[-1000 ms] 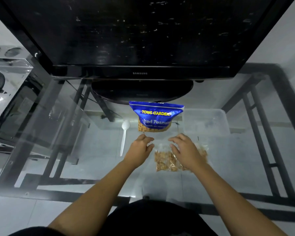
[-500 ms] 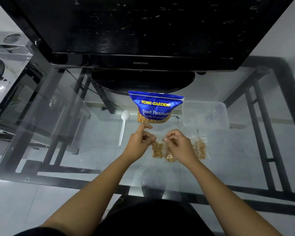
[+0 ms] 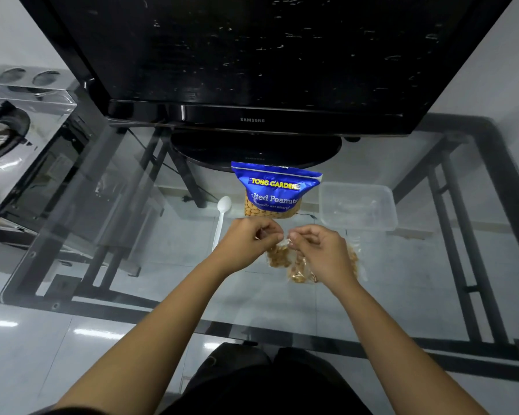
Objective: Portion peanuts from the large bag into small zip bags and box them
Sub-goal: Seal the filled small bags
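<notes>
Since a moment ago a small zip bag of peanuts has been lifted off the glass table, apparently for sealing. Its top edge is pinched by the left hand, fingers curled, and by the right hand likewise, in front of the large bag; the box sits at the right.

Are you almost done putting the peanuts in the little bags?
Not yet. Small bags of peanuts already lie filled on the glass table. The left hand and right hand pinch the top of one small zip bag. The clear box looks empty, so boxing remains.
</notes>
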Motion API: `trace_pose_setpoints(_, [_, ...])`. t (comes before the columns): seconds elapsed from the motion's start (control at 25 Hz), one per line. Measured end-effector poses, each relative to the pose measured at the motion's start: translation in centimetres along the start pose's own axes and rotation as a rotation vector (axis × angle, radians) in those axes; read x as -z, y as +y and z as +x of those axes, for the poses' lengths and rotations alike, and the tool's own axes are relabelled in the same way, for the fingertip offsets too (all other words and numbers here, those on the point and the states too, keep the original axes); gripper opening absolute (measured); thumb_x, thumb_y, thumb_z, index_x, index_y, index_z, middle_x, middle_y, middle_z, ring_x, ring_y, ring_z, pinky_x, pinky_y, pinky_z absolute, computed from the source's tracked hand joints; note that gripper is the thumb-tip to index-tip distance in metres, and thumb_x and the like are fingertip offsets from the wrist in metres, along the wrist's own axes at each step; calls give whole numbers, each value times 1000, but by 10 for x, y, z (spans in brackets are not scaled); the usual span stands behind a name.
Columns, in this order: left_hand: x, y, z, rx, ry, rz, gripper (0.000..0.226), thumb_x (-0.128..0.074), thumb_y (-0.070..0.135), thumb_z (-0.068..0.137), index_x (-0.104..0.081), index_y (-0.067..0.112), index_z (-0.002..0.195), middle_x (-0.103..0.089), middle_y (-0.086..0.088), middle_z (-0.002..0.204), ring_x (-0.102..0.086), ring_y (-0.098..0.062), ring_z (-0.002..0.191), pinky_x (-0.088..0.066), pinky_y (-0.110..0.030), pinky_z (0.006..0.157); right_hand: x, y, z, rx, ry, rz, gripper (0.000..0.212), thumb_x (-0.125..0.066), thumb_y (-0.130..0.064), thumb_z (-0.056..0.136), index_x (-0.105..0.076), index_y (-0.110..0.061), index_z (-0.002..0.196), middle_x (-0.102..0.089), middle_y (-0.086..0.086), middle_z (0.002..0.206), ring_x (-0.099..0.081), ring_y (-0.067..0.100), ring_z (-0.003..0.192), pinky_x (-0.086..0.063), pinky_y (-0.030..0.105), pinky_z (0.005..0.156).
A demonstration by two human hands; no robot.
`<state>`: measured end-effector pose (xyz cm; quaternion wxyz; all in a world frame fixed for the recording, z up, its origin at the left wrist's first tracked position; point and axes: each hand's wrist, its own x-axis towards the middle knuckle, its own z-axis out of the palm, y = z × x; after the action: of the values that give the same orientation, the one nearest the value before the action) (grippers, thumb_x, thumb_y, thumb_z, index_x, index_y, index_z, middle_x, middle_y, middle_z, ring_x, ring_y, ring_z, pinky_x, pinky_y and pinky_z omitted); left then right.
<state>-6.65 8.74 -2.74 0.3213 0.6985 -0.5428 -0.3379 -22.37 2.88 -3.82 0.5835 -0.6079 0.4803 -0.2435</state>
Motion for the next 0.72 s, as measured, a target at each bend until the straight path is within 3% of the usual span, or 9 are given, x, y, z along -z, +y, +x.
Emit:
trace_pose_setpoints(0.2, [-3,11,-3,-44,68,97,8,-61,14,87,-66,9,82,-56,11,70,-51,0,66,-39,-6,60,-3,-5,-1,107,49,-169,4,-64,-15,84,-68,-16,85,-69,-6,75,-68,5,69,-53,16,69])
trace_pose_setpoints(0.32, [-4,14,-4,-60,109,168,9,-60,15,87,-65,8,83,-56,6,76,-50,-8,71,-37,-10,61,-6,-9,-2,203,132,-348,5,-63,-13,84,-68,-14,83,-69,0,73,-65,14,69,-50,24,68])
trace_pose_setpoints(0.44, [-1,8,-4,-60,136,188,9,-60,19,88,-64,11,84,-57,8,80,-54,-11,79,-42,-22,69,-2,-14,-3,236,164,-353,6,-63,-12,84,-68,-13,81,-66,-2,69,-62,14,67,-48,23,65])
trace_pose_setpoints(0.72, [14,0,-6,-35,147,187,11,-64,23,86,-65,11,88,-60,8,84,-55,-5,79,-39,-6,65,2,-20,-1,277,131,-341,5,-63,-12,84,-68,-12,82,-64,-4,70,-60,9,66,-51,26,67])
